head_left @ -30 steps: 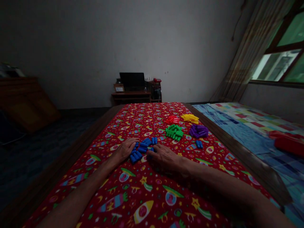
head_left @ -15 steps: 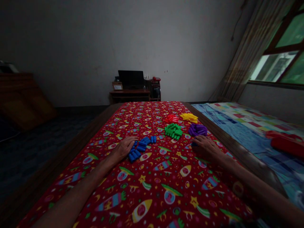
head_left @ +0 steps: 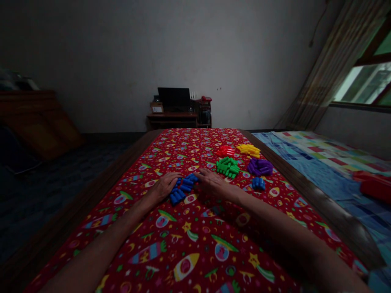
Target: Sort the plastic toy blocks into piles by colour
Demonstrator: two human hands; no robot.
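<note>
On the red cloth lies a loose pile of small blue cylinder-shaped pieces (head_left: 185, 186). My left hand (head_left: 166, 186) rests at the pile's left side, its fingers stretched over the near pieces. My right hand (head_left: 212, 182) reaches in from the right with fingers extended, and its fingertips meet the pile's right end; their undersides are hidden. A separate small group of blue pieces (head_left: 258, 183) sits to the right, just in front of a purple pile (head_left: 259, 167).
Beyond are piles of green pieces (head_left: 227, 167), red pieces (head_left: 226, 151) and yellow pieces (head_left: 249, 150). The patterned red cloth (head_left: 195, 236) covers a long table with a dark wooden edge (head_left: 317, 203). A bed (head_left: 293, 154) stands at right, a monitor (head_left: 174, 99) at the far wall.
My right hand has left the small blue group by the purple pile and moved left to the main blue pile. My left hand stays beside that pile. The view has shifted slightly.
</note>
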